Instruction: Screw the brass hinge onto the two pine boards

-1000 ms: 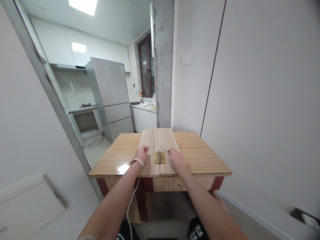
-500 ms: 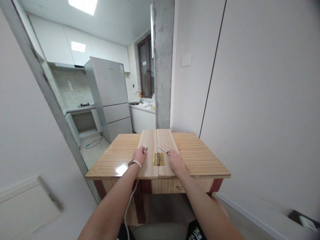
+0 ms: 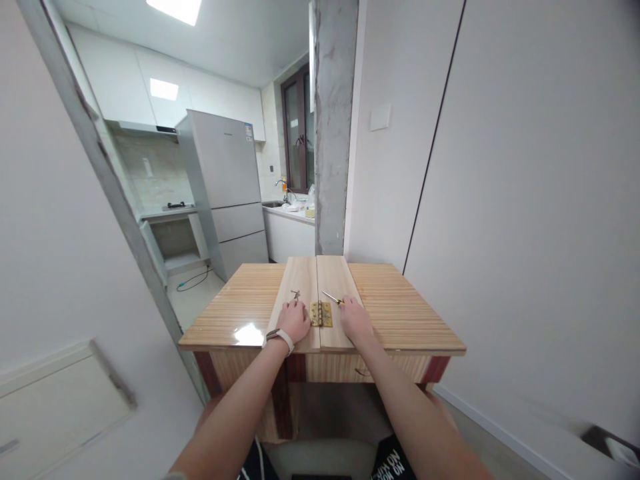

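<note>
My right hand (image 3: 357,321) is closed around the handle of a screwdriver (image 3: 331,297), its metal shaft pointing left and away from me. Under the shaft lies a brass hinge (image 3: 321,314), opened flat across the seam between two pale wooden boards. My left hand (image 3: 296,321), with a pale-banded watch on the wrist, rests on the left board (image 3: 301,272) close to the hinge's left leaf. Its fingers lie forward on the wood with nothing visible in them. Just beyond those fingertips is a small pile of screws (image 3: 296,294). The right board (image 3: 334,270) sits beneath my right hand.
Both boards lie across a wood-grain table (image 3: 400,307) with a drawer below its front edge. A grey pillar (image 3: 335,133) and a white wall (image 3: 525,200) stand behind and to the right. A fridge (image 3: 230,167) is farther back in the kitchen.
My left hand has moved from beside the screws back toward me and right, near the hinge, and its pinch has loosened. The screws lie on the board. The right hand still holds the screwdriver.
</note>
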`<state>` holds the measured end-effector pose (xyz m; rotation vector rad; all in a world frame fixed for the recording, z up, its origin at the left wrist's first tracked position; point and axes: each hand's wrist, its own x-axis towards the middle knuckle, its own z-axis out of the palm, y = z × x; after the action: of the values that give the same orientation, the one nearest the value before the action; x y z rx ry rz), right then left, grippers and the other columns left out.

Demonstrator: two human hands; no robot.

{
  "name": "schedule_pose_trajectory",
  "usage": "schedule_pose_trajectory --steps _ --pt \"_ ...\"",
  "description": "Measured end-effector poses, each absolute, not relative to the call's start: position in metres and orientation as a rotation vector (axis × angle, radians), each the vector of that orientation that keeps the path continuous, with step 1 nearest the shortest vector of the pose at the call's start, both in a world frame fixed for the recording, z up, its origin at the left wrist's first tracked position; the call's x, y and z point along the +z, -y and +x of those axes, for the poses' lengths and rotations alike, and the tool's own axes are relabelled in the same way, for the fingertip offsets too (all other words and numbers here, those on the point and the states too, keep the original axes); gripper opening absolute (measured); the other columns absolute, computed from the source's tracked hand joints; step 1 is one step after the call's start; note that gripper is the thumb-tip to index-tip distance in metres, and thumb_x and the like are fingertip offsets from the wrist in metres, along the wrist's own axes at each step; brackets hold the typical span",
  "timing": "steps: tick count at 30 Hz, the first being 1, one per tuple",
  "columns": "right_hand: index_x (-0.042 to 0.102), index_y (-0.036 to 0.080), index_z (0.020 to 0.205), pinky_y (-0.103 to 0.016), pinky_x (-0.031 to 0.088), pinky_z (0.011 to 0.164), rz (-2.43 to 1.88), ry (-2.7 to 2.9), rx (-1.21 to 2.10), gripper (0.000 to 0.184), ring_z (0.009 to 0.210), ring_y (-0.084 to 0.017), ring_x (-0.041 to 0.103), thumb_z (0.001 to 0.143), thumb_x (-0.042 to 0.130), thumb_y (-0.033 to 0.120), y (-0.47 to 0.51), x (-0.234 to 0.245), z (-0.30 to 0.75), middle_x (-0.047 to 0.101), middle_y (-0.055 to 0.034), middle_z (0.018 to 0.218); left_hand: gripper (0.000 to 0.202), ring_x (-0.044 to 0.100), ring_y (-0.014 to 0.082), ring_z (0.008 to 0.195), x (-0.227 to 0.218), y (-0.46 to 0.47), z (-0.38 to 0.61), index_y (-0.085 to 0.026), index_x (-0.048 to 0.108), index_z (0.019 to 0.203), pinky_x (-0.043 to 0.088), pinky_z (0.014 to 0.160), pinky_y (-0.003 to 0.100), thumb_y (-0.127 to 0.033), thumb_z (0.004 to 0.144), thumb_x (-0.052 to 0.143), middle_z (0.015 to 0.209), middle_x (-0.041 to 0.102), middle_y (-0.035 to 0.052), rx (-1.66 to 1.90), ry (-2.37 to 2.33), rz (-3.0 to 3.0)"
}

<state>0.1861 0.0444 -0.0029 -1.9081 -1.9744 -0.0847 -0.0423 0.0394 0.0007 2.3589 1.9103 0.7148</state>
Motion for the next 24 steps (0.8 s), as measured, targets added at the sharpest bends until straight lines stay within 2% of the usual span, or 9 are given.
schedule_pose_trajectory --steps 5,8,19,24 --pt "0.054 0.021 0.120 -0.030 0.040 0.079 -1.913 1.964 -0.076 0.028 0.099 -0.020 0.063 0.110 0.032 0.035 -0.044 -0.001 0.185 0.063 -0.0113 0.118 0.064 0.051 0.0351 0.124 0.004 -0.016 -0.036 -0.018 0.061 0.120 0.037 0.107 0.044 -0.071 0.087 0.053 0.131 0.060 0.0179 0.681 -1.883 2.380" --pt "0.055 0.020 0.118 -0.029 0.039 0.080 -1.901 1.959 -0.082 0.027 0.100 -0.020 0.063 0.110 0.034 0.034 -0.042 0.001 0.184 0.064 -0.0108 0.114 0.076 0.049 0.0369 0.126 0.009 -0.005 -0.034 -0.019 0.060 0.121 0.035 0.110 0.046 -0.083 0.081 0.050 0.134 0.057 0.0180 0.679 -1.884 2.408" --pt "0.062 0.020 0.109 -0.030 0.042 0.087 -1.691 1.853 -0.026 0.020 0.100 -0.021 0.062 0.103 0.044 0.025 -0.047 -0.005 0.189 0.063 -0.0120 0.114 0.074 0.045 0.0373 0.130 0.018 0.007 -0.030 -0.021 0.059 0.122 0.032 0.110 0.048 -0.082 0.081 0.047 0.137 0.055 0.0167 0.634 -1.905 2.366" --pt "0.063 0.020 0.100 -0.036 0.047 0.088 -1.409 1.572 0.075 0.016 0.097 -0.025 0.064 0.095 0.054 0.032 -0.051 0.007 0.199 0.067 -0.0113 0.105 0.073 0.045 0.0369 0.130 0.019 0.008 -0.030 -0.021 0.060 0.121 0.032 0.110 0.048 -0.082 0.081 0.046 0.136 0.055 0.0163 0.642 -1.898 2.365"
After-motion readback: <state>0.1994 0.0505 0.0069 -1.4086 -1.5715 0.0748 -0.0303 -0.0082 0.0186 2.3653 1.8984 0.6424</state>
